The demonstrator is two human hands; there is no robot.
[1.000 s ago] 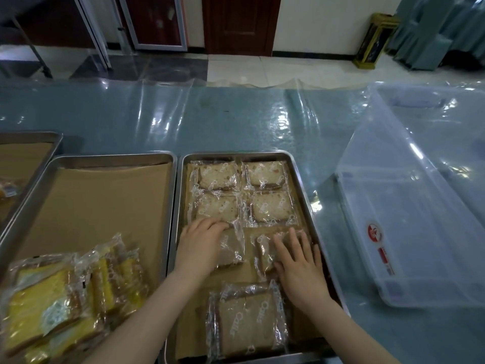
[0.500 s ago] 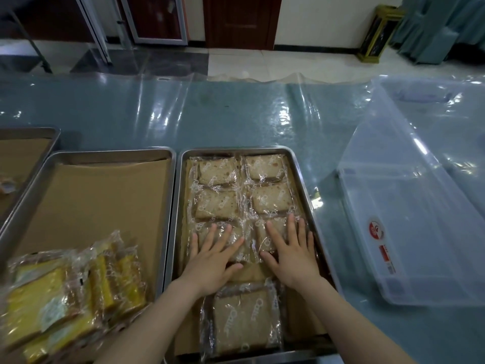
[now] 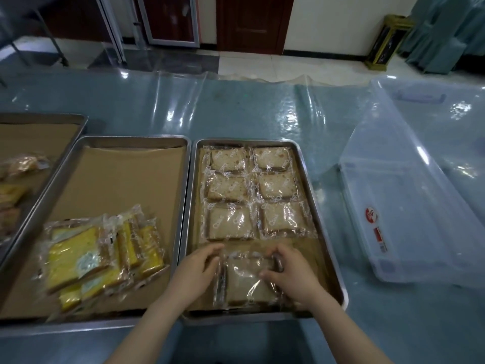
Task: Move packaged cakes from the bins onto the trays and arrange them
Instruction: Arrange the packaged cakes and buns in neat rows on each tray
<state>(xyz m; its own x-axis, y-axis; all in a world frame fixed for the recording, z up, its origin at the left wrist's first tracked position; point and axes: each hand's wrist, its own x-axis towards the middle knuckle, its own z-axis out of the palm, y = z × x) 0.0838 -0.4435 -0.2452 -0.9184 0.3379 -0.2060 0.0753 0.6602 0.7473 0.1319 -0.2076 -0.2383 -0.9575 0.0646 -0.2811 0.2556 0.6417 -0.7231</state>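
A steel tray (image 3: 326, 227) lined with brown paper holds several wrapped brown cakes (image 3: 256, 195) in two neat columns at its far end. One more wrapped brown cake (image 3: 244, 285) lies at the tray's near end. My left hand (image 3: 195, 274) grips its left edge and my right hand (image 3: 291, 277) grips its top right corner. The middle tray (image 3: 126, 143) carries a loose pile of wrapped yellow cakes (image 3: 105, 256) at its near left.
A third tray (image 3: 52, 119) at the far left holds a few more wrapped cakes (image 3: 15, 179). A clear plastic bin (image 3: 409, 195) lies tilted on the blue table to the right. Clear plastic sheeting covers the tabletop.
Both hands left the third row of brown cakes and drew back toward me. They now hold the single cake at the tray's near end.
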